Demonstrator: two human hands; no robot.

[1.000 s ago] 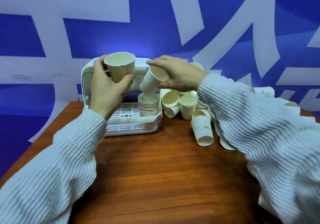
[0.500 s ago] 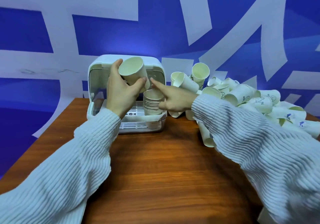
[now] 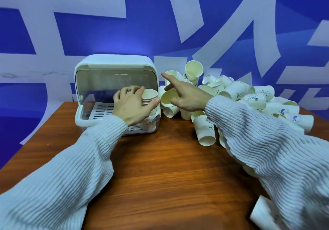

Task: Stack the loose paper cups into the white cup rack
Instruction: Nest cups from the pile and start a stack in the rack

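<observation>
stack base behind left hand

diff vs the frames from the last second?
The left hand brought its paper cup down onto the nested cup stack in the white cup rack and grips it there. The right hand, which dropped its cup on earlier, moved right toward the loose cup pile, fingers open. Rack and pile stayed put.
</observation>
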